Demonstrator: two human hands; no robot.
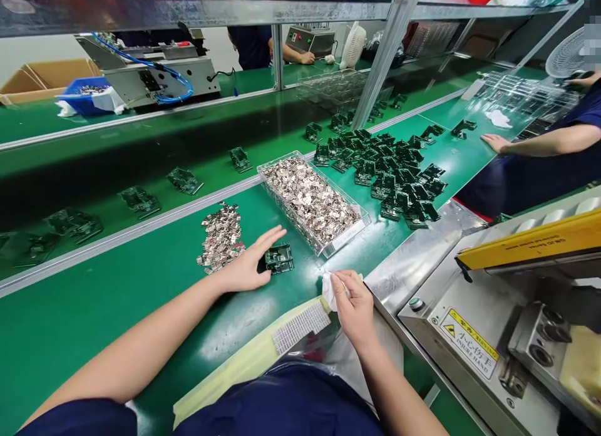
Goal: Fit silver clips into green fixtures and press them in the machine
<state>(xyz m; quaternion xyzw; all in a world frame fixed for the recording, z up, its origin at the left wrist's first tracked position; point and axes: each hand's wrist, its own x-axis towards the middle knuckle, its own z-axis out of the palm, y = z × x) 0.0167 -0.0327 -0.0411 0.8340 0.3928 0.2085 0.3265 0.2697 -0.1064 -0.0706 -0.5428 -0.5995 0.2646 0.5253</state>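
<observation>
My left hand (246, 267) rests on the green table with thumb and fingers spread beside a small dark circuit-board part (280, 259). Whether the fingertips touch that part, I cannot tell. My right hand (353, 301) is closed in a pinch on a crumpled white cloth (330, 292), just above the table's front edge. Below it lies a yellow strip (239, 356) bearing a sheet of small silvery labels (300, 326). Loose metal pieces (220, 237) form a pile left of my left hand. Ahead stands a clear tray (332, 245) full of similar metal pieces.
Many dark circuit-board parts (394, 173) are heaped beyond the tray, and more sit in a line on the belt (211, 185). A machine with a warning label (469, 342) borders my right side. A co-worker's hand (495, 143) rests on the table further right.
</observation>
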